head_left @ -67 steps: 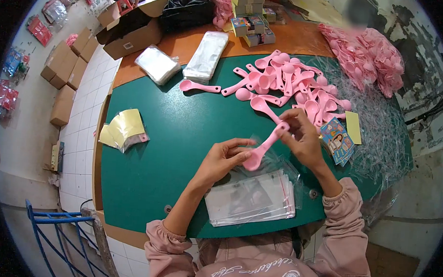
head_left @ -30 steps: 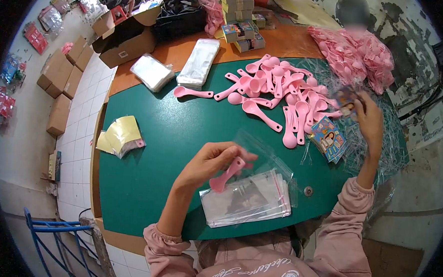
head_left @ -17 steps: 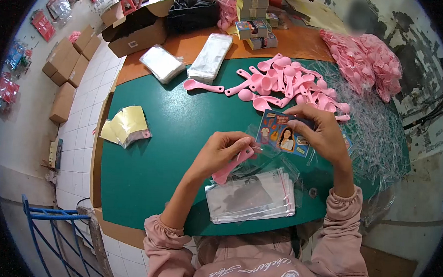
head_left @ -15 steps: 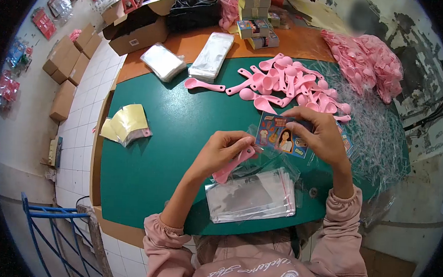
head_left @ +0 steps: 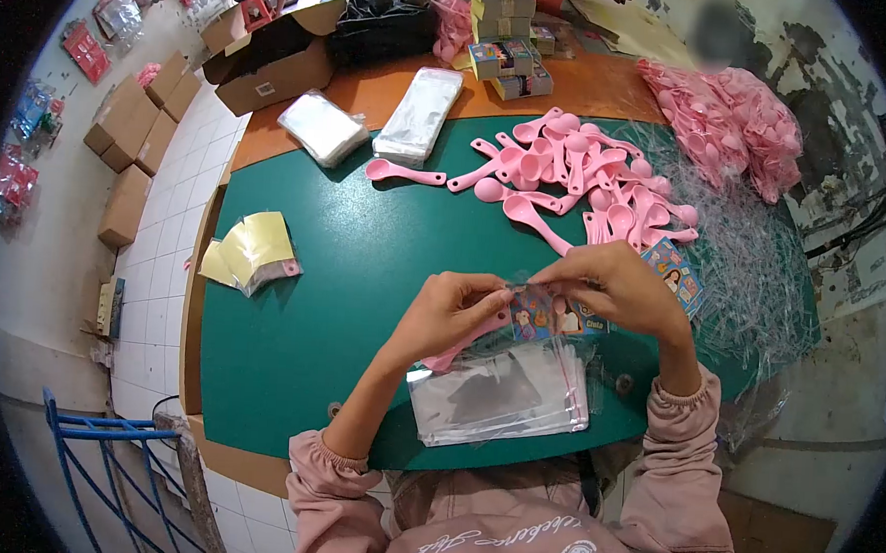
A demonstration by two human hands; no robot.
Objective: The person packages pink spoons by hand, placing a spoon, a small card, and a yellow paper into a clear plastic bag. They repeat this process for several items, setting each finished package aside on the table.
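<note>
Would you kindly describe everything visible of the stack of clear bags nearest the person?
The stack of clear bags looks like thin, glossy plastic: several oblong pieces, unevenly aligned at the right end, where reddish lines run. A dark patch shows on top, perhaps a reflection. It lies flat on the green tabletop near the front edge, below the left hand and the right hand in the view. Whether anything touches it from above, I cannot tell.

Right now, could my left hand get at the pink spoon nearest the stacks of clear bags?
Probably yes: mostly bare green tabletop shows between your left hand and that pink spoon, though the hand looks busy with a second spoon.
</note>
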